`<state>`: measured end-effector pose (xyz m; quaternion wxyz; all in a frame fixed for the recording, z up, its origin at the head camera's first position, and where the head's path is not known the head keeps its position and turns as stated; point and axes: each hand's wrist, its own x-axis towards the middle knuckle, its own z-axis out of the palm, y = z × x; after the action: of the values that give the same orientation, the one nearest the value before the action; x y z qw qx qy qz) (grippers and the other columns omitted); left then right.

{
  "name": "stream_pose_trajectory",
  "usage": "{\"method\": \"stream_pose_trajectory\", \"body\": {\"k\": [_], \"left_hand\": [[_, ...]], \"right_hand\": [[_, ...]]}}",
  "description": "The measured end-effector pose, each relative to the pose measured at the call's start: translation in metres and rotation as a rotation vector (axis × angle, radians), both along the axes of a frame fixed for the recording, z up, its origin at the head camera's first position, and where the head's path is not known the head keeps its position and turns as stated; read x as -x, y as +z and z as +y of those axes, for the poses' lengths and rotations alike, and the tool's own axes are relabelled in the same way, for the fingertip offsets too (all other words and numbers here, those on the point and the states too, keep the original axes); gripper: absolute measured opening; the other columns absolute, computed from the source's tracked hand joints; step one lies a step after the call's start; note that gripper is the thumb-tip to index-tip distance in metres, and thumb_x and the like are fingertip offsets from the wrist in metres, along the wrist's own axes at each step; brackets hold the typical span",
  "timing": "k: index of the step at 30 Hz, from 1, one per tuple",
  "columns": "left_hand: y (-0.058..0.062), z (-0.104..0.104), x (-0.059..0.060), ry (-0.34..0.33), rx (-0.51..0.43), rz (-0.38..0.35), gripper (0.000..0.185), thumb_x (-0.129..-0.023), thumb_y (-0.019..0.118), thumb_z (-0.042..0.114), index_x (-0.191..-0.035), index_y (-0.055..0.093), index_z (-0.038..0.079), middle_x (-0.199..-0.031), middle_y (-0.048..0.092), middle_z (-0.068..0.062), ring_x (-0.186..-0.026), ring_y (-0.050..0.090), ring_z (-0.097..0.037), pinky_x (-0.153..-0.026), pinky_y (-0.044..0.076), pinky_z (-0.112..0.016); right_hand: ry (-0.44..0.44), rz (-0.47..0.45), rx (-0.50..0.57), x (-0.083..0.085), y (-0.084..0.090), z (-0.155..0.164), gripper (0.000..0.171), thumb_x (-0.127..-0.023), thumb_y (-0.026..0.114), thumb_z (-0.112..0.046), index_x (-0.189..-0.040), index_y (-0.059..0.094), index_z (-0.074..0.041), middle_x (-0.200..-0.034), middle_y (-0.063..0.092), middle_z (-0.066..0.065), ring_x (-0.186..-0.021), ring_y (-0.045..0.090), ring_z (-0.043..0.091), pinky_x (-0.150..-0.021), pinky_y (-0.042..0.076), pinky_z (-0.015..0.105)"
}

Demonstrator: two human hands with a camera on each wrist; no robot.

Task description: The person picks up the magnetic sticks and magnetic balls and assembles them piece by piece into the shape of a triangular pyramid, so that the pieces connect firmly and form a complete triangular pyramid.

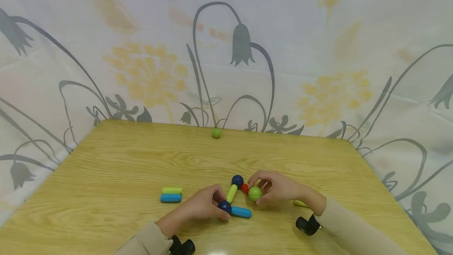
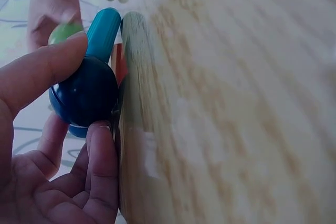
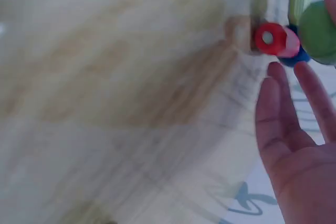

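Partly built: near blue ball (image 1: 224, 206) pinched by left hand (image 1: 201, 204), joined to lime rod (image 1: 232, 193) running toward 1 o'clock up to far blue ball (image 1: 237, 180); blue rod (image 1: 241, 212) lying toward 3 o'clock on worktop (image 1: 124, 160). Right hand (image 1: 277, 187) pinching green ball (image 1: 255, 193) against red rod (image 1: 244, 188). Still loose: spare rods (image 1: 171, 194) at 9 o'clock, stray ball (image 1: 216, 132) at 12.

In the head view the red rod (image 1: 244, 188) is mostly hidden behind the green ball (image 1: 255, 193) and the right hand (image 1: 279, 187). A yellow-green piece (image 1: 299, 203) right of that ball is covered by the wrist. In the right wrist view the tabletop (image 3: 131, 103) is blurred and the picture's edge cuts the green ball
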<state>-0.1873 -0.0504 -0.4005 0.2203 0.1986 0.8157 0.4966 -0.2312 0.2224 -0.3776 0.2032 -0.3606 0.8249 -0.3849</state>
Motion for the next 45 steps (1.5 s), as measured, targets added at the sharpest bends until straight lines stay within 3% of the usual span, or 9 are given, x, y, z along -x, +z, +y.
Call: {"method": "stream_pose_trajectory", "body": {"k": [4, 12, 17, 26, 31, 37, 45], "left_hand": [[0.000, 0.000, 0.000, 0.006, 0.008, -0.009, 0.034, -0.073, 0.082, 0.016, -0.092, 0.054, 0.010, -0.091, 0.055, -0.001, -0.082, 0.054, -0.015, -0.071, 0.047, -0.031], [0.002, 0.001, -0.001, 0.021, -0.016, 0.000, 0.033, -0.073, 0.081, 0.013, -0.094, 0.055, 0.008, -0.092, 0.055, -0.002, -0.083, 0.055, -0.015, -0.072, 0.048, -0.030], [0.003, 0.002, -0.002, 0.023, -0.006, 0.026, 0.033, -0.076, 0.078, 0.013, -0.099, 0.054, 0.007, -0.095, 0.055, -0.003, -0.082, 0.054, -0.016, -0.070, 0.047, -0.031], [0.004, 0.003, -0.005, 0.054, 0.021, 0.057, 0.033, -0.080, 0.074, 0.015, -0.103, 0.053, 0.004, -0.098, 0.056, -0.007, -0.074, 0.049, -0.017, -0.063, 0.042, -0.028], [0.004, 0.005, -0.005, 0.060, 0.024, 0.061, 0.034, -0.081, 0.074, 0.016, -0.104, 0.052, 0.004, -0.099, 0.055, -0.007, -0.072, 0.048, -0.016, -0.060, 0.041, -0.027], [0.003, 0.005, -0.005, 0.063, 0.030, 0.051, 0.035, -0.081, 0.074, 0.016, -0.105, 0.052, 0.004, -0.100, 0.055, -0.008, -0.074, 0.049, -0.017, -0.063, 0.043, -0.029], [0.002, 0.005, -0.005, 0.060, 0.045, 0.055, 0.035, -0.080, 0.074, 0.016, -0.105, 0.052, 0.005, -0.101, 0.055, -0.008, -0.075, 0.050, -0.017, -0.064, 0.043, -0.029]], "right_hand": [[0.062, 0.004, 0.006, -0.006, -0.006, 0.001, 0.031, -0.077, 0.077, -0.014, -0.105, 0.064, -0.010, -0.125, 0.050, 0.015, -0.110, 0.051, 0.023, -0.084, 0.049, 0.034], [0.056, 0.090, -0.010, -0.011, -0.016, -0.001, 0.032, -0.073, 0.078, -0.008, -0.101, 0.063, -0.014, -0.122, 0.052, 0.014, -0.113, 0.046, 0.026, -0.082, 0.045, 0.031], [0.027, 0.095, 0.037, -0.013, -0.017, 0.003, 0.034, -0.072, 0.077, -0.005, -0.102, 0.062, -0.012, -0.120, 0.053, 0.013, -0.109, 0.050, 0.020, -0.085, 0.047, 0.032], [-0.002, -0.013, 0.054, -0.018, -0.015, 0.006, 0.034, -0.073, 0.076, -0.008, -0.103, 0.060, -0.009, -0.119, 0.053, 0.015, -0.094, 0.054, 0.014, -0.079, 0.047, 0.029], [0.004, -0.012, 0.065, -0.018, -0.014, 0.007, 0.034, -0.074, 0.076, -0.007, -0.103, 0.059, -0.007, -0.114, 0.055, 0.011, -0.096, 0.053, 0.016, -0.083, 0.047, 0.032], [-0.021, -0.044, 0.117, -0.019, -0.015, 0.004, 0.037, -0.073, 0.073, -0.001, -0.106, 0.057, -0.007, -0.119, 0.051, 0.016, -0.100, 0.055, 0.020, -0.084, 0.048, 0.030], [0.065, 0.041, 0.052, -0.020, -0.018, -0.002, 0.036, -0.073, 0.071, 0.001, -0.107, 0.060, -0.010, -0.113, 0.046, 0.009, -0.084, 0.047, 0.014, -0.069, 0.045, 0.024]]}}
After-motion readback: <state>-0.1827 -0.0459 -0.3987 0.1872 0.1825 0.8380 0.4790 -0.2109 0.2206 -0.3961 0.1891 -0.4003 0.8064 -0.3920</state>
